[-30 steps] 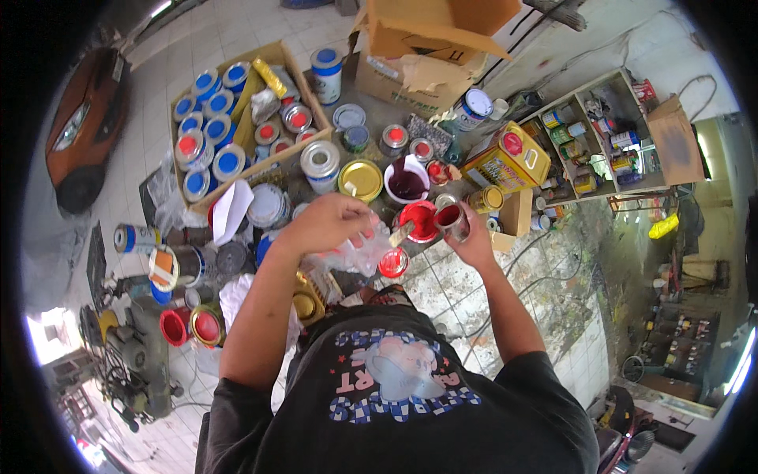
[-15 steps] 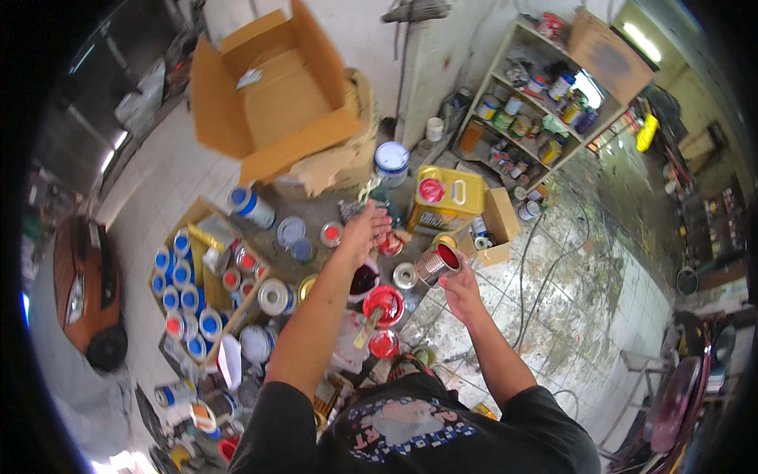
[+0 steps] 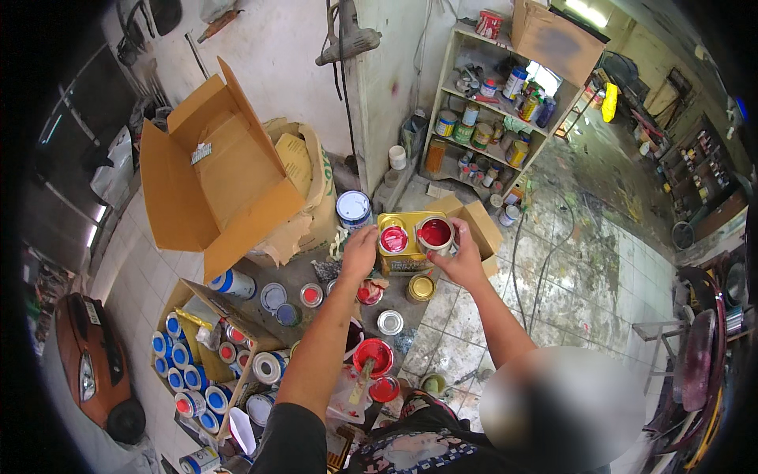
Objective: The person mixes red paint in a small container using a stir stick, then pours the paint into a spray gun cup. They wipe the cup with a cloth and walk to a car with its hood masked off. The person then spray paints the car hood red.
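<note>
My right hand grips a small open can of red paint beside the top of a yellow rectangular tin with a red opening. My left hand is closed on that tin's left edge. Nearer my body are a red paint container with a stick in it, a red lid and a small silver-rimmed can.
Cardboard boxes stand at back left; a carton of blue-lidded cans at left, near an orange car part or vehicle. A can-filled shelf stands against the wall. Cables cross the tiled floor.
The view has swung up toward the wall. Both hands have moved forward to the yellow tin, the right one carrying the can; the left left the plastic and stick area and closed on the tin.
</note>
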Tool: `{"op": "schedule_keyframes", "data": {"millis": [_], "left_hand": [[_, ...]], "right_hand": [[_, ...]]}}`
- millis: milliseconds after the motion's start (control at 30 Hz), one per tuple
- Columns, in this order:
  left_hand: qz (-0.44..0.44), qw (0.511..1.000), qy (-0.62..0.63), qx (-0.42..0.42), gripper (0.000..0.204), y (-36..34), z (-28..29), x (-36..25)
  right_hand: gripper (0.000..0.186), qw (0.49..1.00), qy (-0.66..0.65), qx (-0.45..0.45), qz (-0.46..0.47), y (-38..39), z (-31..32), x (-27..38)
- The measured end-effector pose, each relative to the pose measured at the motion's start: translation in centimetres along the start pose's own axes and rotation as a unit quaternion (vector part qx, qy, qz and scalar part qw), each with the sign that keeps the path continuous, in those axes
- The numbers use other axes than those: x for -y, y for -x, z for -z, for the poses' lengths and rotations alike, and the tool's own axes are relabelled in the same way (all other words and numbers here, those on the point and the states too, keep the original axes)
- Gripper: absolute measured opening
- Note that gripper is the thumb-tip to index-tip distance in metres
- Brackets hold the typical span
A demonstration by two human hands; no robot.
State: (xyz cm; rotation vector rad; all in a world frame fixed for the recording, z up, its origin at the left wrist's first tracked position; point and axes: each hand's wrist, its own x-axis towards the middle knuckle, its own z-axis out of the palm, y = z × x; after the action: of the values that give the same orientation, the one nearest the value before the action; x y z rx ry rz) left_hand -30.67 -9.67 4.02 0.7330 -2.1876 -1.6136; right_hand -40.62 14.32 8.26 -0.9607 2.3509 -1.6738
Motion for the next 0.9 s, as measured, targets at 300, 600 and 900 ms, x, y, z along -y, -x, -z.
{"op": "schedule_keyframes", "data": {"millis": [300, 600, 900], "left_hand": [[-0.107, 0.971, -0.202, 0.065, 0.043, -1.6, 0.9, -2.2], [0.166, 0.977, 0.031, 0.131, 0.022, -2.0, 1.0, -1.1], [0.175, 0.976, 0.106, 0.08, 0.017, -0.7, 1.3, -2.7]], "right_hand": [[0.08, 0.999, 0.04, -0.013, -0.034, 0.6, -1.1, 0.0], [0.08, 0.999, 0.021, -0.043, -0.014, 0.7, -2.4, -1.4], [0.081, 0.998, -0.031, -0.051, 0.001, 0.8, -2.8, -1.3]]}}
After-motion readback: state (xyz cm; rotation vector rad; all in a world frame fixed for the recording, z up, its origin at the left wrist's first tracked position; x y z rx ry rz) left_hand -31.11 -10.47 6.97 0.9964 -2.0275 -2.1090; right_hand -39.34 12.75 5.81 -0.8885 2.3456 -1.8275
